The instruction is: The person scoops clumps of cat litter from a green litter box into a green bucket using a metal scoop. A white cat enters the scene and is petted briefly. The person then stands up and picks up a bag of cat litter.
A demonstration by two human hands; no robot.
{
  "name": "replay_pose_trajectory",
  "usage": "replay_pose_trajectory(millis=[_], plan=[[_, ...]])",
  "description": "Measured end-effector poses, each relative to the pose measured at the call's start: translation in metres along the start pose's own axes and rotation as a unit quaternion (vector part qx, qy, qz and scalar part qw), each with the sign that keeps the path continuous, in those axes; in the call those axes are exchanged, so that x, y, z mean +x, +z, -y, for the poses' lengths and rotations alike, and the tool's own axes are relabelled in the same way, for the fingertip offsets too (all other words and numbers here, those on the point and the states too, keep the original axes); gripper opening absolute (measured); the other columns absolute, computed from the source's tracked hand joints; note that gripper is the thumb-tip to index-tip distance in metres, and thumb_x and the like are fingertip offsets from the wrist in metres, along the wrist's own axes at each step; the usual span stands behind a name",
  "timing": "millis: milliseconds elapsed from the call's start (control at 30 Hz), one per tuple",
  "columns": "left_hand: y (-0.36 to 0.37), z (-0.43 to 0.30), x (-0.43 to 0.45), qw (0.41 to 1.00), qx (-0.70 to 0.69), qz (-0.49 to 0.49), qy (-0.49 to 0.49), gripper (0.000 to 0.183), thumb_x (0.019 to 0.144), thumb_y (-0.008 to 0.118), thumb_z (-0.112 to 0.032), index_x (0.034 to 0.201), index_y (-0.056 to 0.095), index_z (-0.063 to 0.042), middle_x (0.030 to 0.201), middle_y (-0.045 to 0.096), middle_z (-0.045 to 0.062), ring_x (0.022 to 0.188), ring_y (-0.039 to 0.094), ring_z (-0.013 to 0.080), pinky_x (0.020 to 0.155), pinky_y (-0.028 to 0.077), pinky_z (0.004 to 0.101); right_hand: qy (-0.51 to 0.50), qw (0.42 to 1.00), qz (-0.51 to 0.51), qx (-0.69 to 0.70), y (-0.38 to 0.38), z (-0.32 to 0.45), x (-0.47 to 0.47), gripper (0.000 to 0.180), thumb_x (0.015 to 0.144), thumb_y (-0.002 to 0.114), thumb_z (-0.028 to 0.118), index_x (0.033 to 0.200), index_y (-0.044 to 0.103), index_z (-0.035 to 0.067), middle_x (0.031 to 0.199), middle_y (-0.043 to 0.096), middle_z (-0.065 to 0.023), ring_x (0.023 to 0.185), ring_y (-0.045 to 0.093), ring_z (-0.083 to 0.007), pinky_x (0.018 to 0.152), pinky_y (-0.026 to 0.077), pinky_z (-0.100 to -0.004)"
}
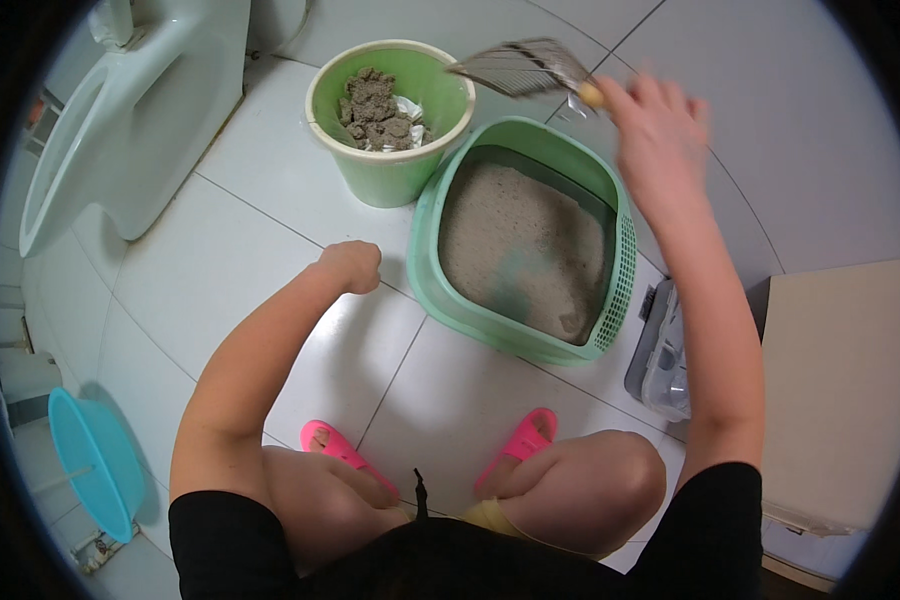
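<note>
My right hand point(664, 142), blurred, grips the yellow handle end of a slotted metal litter scoop point(525, 66). The scoop is in the air above the far edge of a green litter box point(450, 319), and no clump shows on it. Grey-brown cat litter point(495, 232) covers the bottom of the box, with a shadow across it. My left hand point(351, 266) is a closed fist left of the box, with nothing visible in it. Beyond it stands a green bin point(382, 180) with a cream rim, holding clumped litter point(371, 101) and some crumpled white paper point(411, 112).
A white ceramic toilet fixture point(187, 90) stands at the far left. Below it, a blue plastic basin point(97, 457) leans on its side. A grey case with a clear lid point(664, 360) and a beige box point(840, 397) are at the right. Pink slippers point(521, 442) are on my feet.
</note>
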State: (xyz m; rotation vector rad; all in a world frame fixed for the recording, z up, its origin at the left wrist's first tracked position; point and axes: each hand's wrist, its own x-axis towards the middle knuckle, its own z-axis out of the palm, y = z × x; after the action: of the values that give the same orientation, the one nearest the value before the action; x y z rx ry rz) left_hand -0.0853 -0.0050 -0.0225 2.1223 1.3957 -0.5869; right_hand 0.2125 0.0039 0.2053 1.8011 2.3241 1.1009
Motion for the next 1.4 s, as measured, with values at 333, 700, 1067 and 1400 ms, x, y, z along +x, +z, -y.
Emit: replay_pose_trajectory(millis=[333,700,1067,1400], plan=[[-0.037,-0.079,0.010,0.933,-0.191,-0.305,0.010,0.033,0.096,0.047,-0.030,0.093,0.063,-0.002,0.076,0.066,0.022,0.074,0.066,0.0397,0.067,0.052,0.0505,0.225,0.759,0.524,0.314,0.126,0.007,-0.203,0.035,0.092,0.056,0.028,0.122,0.064,0.011,0.105,0.068,-0.0208,0.100,0.065,-0.0367,0.086,0.051,-0.0450],[-0.014,-0.080,0.022,0.932,-0.065,-0.354,0.035,0.039,0.097,0.050,-0.025,0.120,0.056,0.005,0.054,0.061,0.014,0.047,0.061,0.0329,0.048,0.050,0.0444,0.196,0.792,0.493,0.302,0.215,0.037,-0.164,0.029,0.092,0.055,0.023,0.116,0.064,0.010,0.105,0.068,-0.0209,0.100,0.065,-0.0366,0.085,0.051,-0.0466],[-0.014,-0.087,0.024,0.940,-0.036,-0.340,0.006,0.040,0.097,0.051,-0.024,0.126,0.053,0.002,0.052,0.059,0.013,0.044,0.058,0.0331,0.045,0.048,0.0448,0.044,0.847,0.423,0.319,0.286,0.045,-0.106,0.031,0.097,0.050,0.023,0.125,0.061,0.027,0.107,0.069,-0.0110,0.106,0.062,-0.0311,0.091,0.041,-0.0513],[-0.014,-0.085,0.027,0.930,-0.036,-0.366,0.020,0.039,0.097,0.050,-0.024,0.122,0.055,0.005,0.053,0.060,0.014,0.044,0.060,0.0332,0.045,0.049,0.0451,0.146,0.798,0.362,0.459,0.295,0.064,-0.151,0.035,0.096,0.053,0.024,0.130,0.061,0.024,0.117,0.067,-0.0118,0.111,0.060,-0.0333,0.095,0.034,-0.0543]])
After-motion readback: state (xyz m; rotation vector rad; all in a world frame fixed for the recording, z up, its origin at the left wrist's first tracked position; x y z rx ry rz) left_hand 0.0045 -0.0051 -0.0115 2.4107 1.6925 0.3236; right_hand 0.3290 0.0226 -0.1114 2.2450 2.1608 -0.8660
